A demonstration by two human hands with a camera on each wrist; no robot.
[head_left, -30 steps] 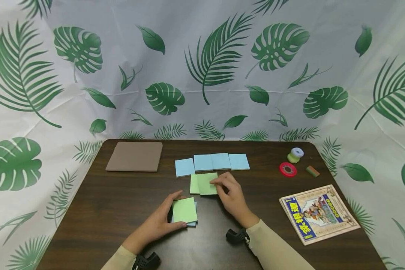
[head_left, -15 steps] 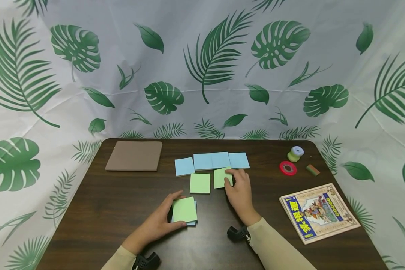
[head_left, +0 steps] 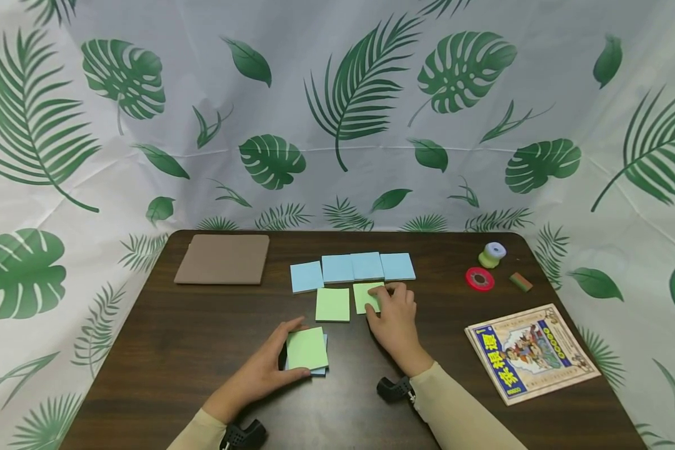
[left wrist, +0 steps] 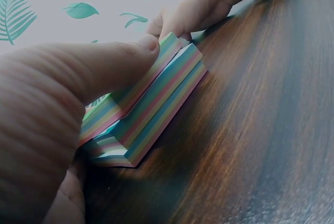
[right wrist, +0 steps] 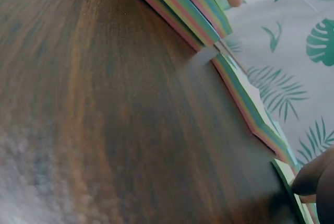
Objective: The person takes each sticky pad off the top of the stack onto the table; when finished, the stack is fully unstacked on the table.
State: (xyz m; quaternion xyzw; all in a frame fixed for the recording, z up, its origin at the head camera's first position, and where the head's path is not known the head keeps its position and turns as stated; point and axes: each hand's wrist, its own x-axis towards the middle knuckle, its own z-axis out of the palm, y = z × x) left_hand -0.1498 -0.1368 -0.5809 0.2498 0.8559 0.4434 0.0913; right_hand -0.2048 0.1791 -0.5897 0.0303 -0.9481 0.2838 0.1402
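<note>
My left hand grips a stack of sticky note pads, green on top with blue below, thumb at the near side and fingers at the far side. In the left wrist view the stack shows striped, multicoloured edges with the thumb along it. My right hand holds a thin green sticky note pad at its right side, close over the table. Just left of it lies another green pad. Several blue sticky note pads form a row behind them, the leftmost slightly skewed.
A brown-grey flat board lies at the back left of the dark wooden table. At the right are a tape-like roll stack, a red ring, a small striped block and a printed booklet. A leaf-patterned cloth hangs behind.
The right hand has slid a green pad off the other green pad to the right, then slightly back left, leaving a small gap. The left hand and its stack have stayed in place.
</note>
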